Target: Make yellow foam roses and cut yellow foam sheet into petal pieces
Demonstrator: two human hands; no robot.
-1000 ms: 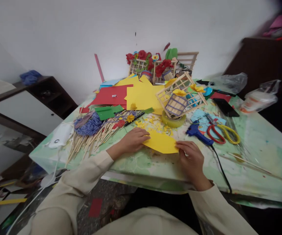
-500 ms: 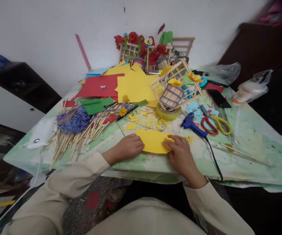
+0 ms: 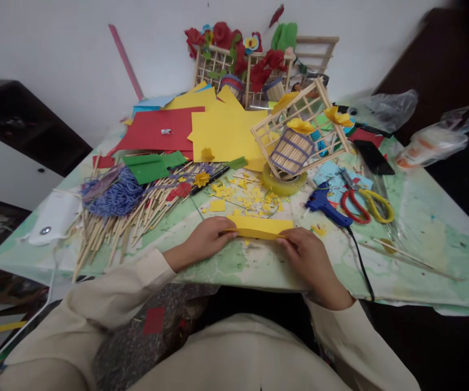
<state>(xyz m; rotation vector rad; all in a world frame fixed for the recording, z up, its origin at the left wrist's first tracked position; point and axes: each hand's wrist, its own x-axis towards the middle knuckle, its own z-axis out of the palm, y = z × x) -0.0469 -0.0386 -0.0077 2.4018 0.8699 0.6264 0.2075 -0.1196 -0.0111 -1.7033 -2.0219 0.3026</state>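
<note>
A piece of yellow paper lies folded into a narrow strip near the table's front edge. My left hand pinches its left end and my right hand pinches its right end, fingers curled on the paper. Yellow paper scraps are scattered just beyond the strip.
Blue glue gun with black cord and red-and-yellow scissors lie to the right. A tape roll sits under a tilted wooden frame. Wooden sticks, blue yarn, red, yellow and green paper sheets fill the left and back.
The yellow paper, flat a second ago, has been folded over into a narrow strip. Both hands have shifted to its two ends, and the camera has tilted down a little.
</note>
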